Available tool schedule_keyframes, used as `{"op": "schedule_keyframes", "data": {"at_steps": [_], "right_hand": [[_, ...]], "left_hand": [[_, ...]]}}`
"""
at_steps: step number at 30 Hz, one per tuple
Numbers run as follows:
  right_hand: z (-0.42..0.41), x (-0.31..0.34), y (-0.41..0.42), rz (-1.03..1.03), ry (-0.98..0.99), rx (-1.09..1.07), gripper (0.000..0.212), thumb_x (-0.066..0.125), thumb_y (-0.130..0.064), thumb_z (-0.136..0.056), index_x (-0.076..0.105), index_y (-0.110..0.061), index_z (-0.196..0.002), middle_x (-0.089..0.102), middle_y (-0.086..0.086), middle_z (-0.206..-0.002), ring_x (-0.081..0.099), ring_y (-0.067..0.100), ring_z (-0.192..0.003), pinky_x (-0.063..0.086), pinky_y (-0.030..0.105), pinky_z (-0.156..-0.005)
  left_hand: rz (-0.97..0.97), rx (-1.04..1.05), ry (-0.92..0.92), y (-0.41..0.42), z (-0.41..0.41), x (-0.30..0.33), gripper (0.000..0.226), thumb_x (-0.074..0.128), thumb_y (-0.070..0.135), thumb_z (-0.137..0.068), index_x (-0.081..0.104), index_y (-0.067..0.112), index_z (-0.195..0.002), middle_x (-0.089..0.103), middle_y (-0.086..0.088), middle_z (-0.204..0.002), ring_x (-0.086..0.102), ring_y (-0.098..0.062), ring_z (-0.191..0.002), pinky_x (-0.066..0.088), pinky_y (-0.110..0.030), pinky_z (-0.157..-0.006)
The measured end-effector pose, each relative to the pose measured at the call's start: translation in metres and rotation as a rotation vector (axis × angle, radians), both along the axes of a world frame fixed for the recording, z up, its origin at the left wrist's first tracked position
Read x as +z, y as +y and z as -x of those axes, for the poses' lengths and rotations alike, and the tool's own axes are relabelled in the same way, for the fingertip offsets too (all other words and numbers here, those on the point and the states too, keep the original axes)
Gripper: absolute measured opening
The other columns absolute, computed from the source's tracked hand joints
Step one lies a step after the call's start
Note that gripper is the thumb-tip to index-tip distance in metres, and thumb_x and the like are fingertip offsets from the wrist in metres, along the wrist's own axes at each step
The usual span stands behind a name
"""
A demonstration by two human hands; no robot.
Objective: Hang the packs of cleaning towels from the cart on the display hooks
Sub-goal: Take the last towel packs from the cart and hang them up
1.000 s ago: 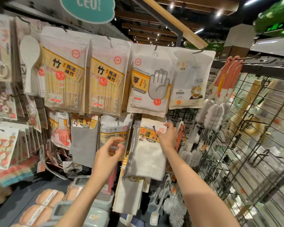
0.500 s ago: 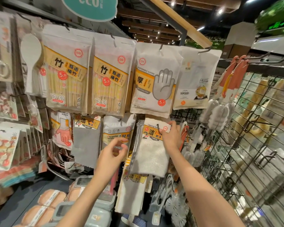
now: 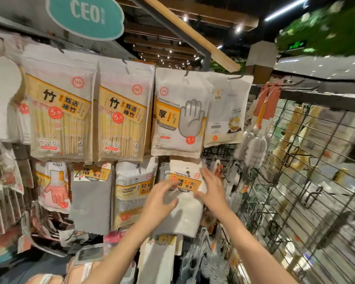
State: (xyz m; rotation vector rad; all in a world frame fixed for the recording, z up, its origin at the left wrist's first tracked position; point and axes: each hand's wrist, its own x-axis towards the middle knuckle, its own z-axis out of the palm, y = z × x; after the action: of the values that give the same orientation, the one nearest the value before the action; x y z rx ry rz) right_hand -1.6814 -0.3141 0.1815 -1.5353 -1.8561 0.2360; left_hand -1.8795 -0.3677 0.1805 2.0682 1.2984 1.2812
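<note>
a white cleaning towel pack hangs on a display hook in the lower middle of the frame, its orange label uppermost and the pale cloth drooping below it. both hands are at this pack. the left hand comes up from the lower middle of the frame, fingers spread and loosely bent, its fingertips at the left edge of the orange label; its grip is released, grasping nothing. the right hand comes from the lower right, fingers straight and fanned against the pack's right edge beside the label, its grip likewise released. whether the fingers actually press the pack or sit just off it cannot be told, since the frame is blurred.

just left of the pack hangs a cleaning sponge pack, and further left a grey cloth pack and a rubber glove pack. in the row above, from left to right, hang two bamboo chopstick packs, a disposable gloves pack directly over the towel pack, and a white pouch. a teal sign reading ceo sits at the upper left. a black wire grid fills the right side, with bottle brushes hanging at its left edge.
</note>
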Motion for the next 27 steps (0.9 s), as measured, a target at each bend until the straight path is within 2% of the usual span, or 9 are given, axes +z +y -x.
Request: {"op": "schedule_keyframes", "data": {"at_steps": [2, 5, 7, 11, 15, 23, 27], "right_hand": [[0.002, -0.003, -0.001, -0.005, -0.093, -0.016, 0.088, 0.072, -0.023, -0.080, 0.018, -0.027, -0.150, 0.008, -0.006, -0.159, 0.006, 0.017, -0.145, 0.010, 0.036, -0.116], [0.004, -0.013, -0.001, 0.002, -0.180, 0.002, 0.098, 0.071, -0.026, -0.081, 0.001, -0.034, -0.149, -0.008, -0.015, -0.157, -0.007, 0.009, -0.144, 0.002, 0.031, -0.115], [0.005, -0.019, 0.005, 0.010, -0.225, 0.016, 0.105, 0.072, -0.029, -0.080, -0.011, -0.036, -0.144, -0.017, -0.021, -0.152, -0.015, 0.004, -0.142, 0.000, 0.030, -0.115], [0.002, -0.026, 0.018, 0.025, -0.261, 0.005, 0.111, 0.072, -0.032, -0.079, -0.018, -0.047, -0.140, -0.025, -0.031, -0.147, -0.021, 0.002, -0.140, -0.003, 0.027, -0.112], [-0.005, -0.024, 0.032, -0.008, -0.272, 0.014, 0.114, 0.073, -0.031, -0.078, -0.021, -0.054, -0.138, -0.027, -0.035, -0.144, -0.018, 0.001, -0.139, -0.001, 0.028, -0.112], [-0.014, -0.029, 0.045, -0.010, -0.320, 0.045, 0.110, 0.071, -0.035, -0.080, -0.019, -0.050, -0.141, -0.021, -0.029, -0.149, -0.015, 0.000, -0.139, 0.002, 0.028, -0.113], [-0.014, -0.027, 0.050, -0.026, -0.367, 0.035, 0.109, 0.070, -0.037, -0.080, -0.020, -0.048, -0.140, -0.021, -0.028, -0.149, -0.014, -0.001, -0.139, 0.001, 0.028, -0.113]], "left_hand": [[-0.087, 0.048, 0.224, 0.015, -0.001, 0.000, 0.061, 0.066, 0.022, -0.087, 0.035, 0.040, -0.136, 0.024, 0.018, -0.149, 0.015, -0.005, -0.142, 0.008, -0.037, -0.121], [-0.160, 0.096, 0.568, 0.032, -0.003, -0.007, 0.076, 0.060, 0.032, -0.089, 0.012, 0.040, -0.147, -0.010, 0.016, -0.153, -0.021, -0.014, -0.142, -0.020, -0.039, -0.114], [-0.179, 0.141, 0.694, 0.046, -0.004, -0.010, 0.086, 0.058, 0.037, -0.089, -0.005, 0.038, -0.147, -0.021, 0.012, -0.153, -0.029, -0.021, -0.141, -0.028, -0.041, -0.109], [-0.137, 0.210, 0.813, 0.063, -0.012, -0.020, 0.101, 0.059, 0.047, -0.086, -0.023, 0.035, -0.143, -0.034, 0.008, -0.151, -0.034, -0.025, -0.138, -0.028, -0.046, -0.109], [-0.137, 0.241, 0.794, 0.076, -0.015, -0.019, 0.107, 0.065, 0.050, -0.081, -0.020, 0.036, -0.143, -0.031, 0.010, -0.151, -0.030, -0.025, -0.139, -0.030, -0.043, -0.106], [-0.077, 0.233, 0.817, 0.083, -0.018, -0.024, 0.113, 0.068, 0.047, -0.080, -0.027, 0.038, -0.140, -0.038, 0.014, -0.146, -0.036, -0.020, -0.135, -0.021, -0.039, -0.112], [-0.081, 0.246, 0.833, 0.087, -0.018, -0.020, 0.112, 0.069, 0.046, -0.081, -0.025, 0.037, -0.141, -0.036, 0.012, -0.147, -0.033, -0.020, -0.137, -0.017, -0.040, -0.114]]}}
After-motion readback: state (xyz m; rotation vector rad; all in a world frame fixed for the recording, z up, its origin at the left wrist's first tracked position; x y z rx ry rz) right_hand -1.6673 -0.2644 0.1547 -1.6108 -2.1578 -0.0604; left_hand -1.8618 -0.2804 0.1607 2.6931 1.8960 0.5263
